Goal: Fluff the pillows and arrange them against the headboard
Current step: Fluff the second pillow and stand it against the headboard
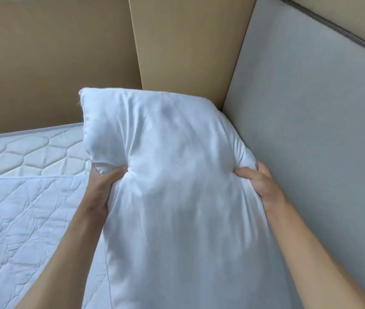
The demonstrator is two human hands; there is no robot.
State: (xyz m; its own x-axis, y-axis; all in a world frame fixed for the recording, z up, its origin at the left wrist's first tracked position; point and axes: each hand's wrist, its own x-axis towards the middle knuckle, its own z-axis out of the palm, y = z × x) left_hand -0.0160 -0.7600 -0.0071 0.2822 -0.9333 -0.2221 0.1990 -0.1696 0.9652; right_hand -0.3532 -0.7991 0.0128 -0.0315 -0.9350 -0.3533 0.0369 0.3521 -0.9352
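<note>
A big white pillow point(177, 175) is held up on its end, just beside the grey headboard point(310, 130) and touching it along its right edge. The pillow is squeezed on its left side by the left hand point(103, 186), with the fingers pressed together and dug into the cloth, and on its right side by the right hand point(259, 186), with the thumb and fingers pinching a fold. To the left of the pillow, a white quilted blanket point(21, 219) is spread over the mattress point(32, 152).
</note>
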